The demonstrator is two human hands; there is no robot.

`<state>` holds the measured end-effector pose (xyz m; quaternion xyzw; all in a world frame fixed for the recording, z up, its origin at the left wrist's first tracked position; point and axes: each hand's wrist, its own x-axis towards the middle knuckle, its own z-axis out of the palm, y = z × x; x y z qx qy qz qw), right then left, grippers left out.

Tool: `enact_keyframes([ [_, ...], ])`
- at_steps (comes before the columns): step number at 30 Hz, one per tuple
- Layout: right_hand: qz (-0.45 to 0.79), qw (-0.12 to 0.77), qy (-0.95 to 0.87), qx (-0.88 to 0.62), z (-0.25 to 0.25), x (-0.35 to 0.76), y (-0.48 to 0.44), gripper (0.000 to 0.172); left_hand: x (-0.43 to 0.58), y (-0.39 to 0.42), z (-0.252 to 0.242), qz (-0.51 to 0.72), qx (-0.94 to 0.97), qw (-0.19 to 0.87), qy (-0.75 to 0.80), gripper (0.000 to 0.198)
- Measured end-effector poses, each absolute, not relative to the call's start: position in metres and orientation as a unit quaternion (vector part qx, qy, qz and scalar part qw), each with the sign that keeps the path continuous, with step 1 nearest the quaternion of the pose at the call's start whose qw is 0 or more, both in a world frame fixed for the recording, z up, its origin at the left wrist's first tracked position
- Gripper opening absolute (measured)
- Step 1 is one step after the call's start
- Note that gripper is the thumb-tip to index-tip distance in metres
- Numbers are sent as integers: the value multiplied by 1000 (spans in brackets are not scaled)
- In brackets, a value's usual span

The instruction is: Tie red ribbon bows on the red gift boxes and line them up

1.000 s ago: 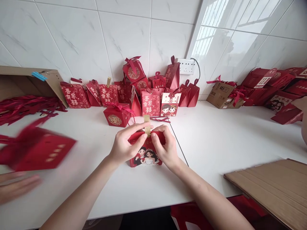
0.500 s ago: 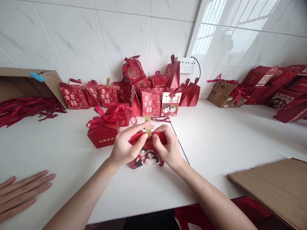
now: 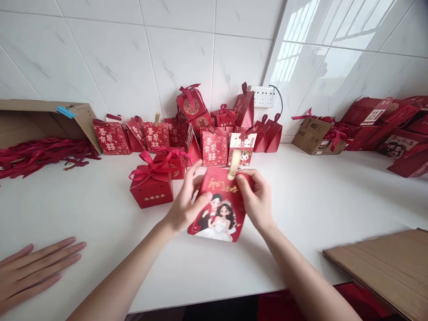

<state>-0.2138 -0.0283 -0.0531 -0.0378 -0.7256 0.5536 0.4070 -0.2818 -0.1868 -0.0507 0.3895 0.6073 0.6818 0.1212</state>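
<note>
Between my hands is a red gift box [image 3: 222, 214] with a printed bride and groom and gold lettering, tilted slightly. A gold ribbon loop [image 3: 235, 164] stands up at its top edge. My left hand [image 3: 187, 203] holds the left side, thumb on the front face and fingers partly hidden behind. My right hand [image 3: 257, 196] grips the upper right edge, its thumb just beneath the ribbon loop. A red box with a bow [image 3: 151, 189] stands left of my left hand.
Finished-looking red gift boxes [image 3: 214, 147] line the tiled wall. At left are a cardboard carton [image 3: 76, 116], red ribbons [image 3: 43, 156] and another person's flat hand [image 3: 40, 272]. Flat cardboard [image 3: 384, 263] lies at right; more red boxes [image 3: 368, 120] are piled behind, near a power strip [image 3: 262, 96].
The gift box has been lifted and tilted, moving a little right, showing more of its front. My left hand has left the ribbon loop for the box's side; my right hand stays near the top.
</note>
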Motion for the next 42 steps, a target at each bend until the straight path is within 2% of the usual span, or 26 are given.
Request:
enact_keyframes([
  [2, 590, 431, -676, -92, -54, -217, -18, 20, -281, -184, -55, 663, 376, 180, 622, 70],
  [6, 627, 422, -640, -135, -60, -223, -7, 25, -277, -180, -59, 615, 361, 244, 657, 33],
  [8, 622, 418, -648, -135, -62, -224, -7, 25, -274, -180, -60, 613, 339, 248, 670, 23],
  [11, 611, 419, -660, -126, -61, -222, -9, 24, -269, -181, -62, 587, 348, 217, 699, 25],
  [16, 564, 434, -696, -95, -58, -217, -13, 18, -268, -182, -67, 460, 397, 120, 785, 34],
  [20, 528, 442, -721, -74, -57, -216, -16, 14, -271, -182, -71, 411, 421, 109, 801, 37],
  [30, 509, 449, -731, -74, -59, -216, -15, 14, -278, -178, -82, 381, 446, 90, 805, 44],
  [33, 483, 473, -733, -74, -60, -216, -14, 14, -288, -183, -75, 334, 478, -11, 812, 44],
  [35, 451, 511, -727, -84, -60, -216, -11, 14, -297, -189, -66, 311, 455, -152, 820, 41],
  [37, 414, 561, -708, -111, -61, -217, -6, 14, -304, -198, -57, 289, 354, -305, 835, 39],
  [39, 388, 594, -689, -146, -62, -221, 0, 15, -307, -206, -52, 257, 225, -391, 855, 55],
  [42, 386, 567, -707, -170, -65, -227, 7, 15, -309, -218, -51, 230, 88, -372, 895, 89],
])
